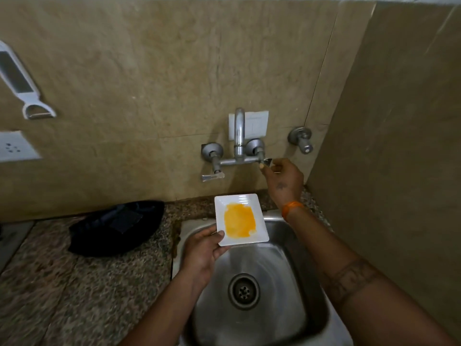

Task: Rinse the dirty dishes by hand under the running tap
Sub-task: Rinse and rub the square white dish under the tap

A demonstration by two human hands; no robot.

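A white rectangular plate [260, 236] smeared with a yellow-orange stain is held over the back left part of the steel sink [311, 245]. My left hand [202, 253] grips the plate's near left corner, thumb on top. My right hand [283, 179] reaches up to the wall tap [239, 136] and pinches its right lever handle [267, 161]. No water is seen running from the spout. The sink basin holds nothing but its drain [244, 290].
A dark cloth bag [117, 228] lies on the speckled granite counter [87, 283] left of the sink. A white peeler [22, 83] hangs on the tiled wall at far left above a socket [13, 146]. Another valve [301, 139] sticks out right of the tap. A side wall stands close on the right.
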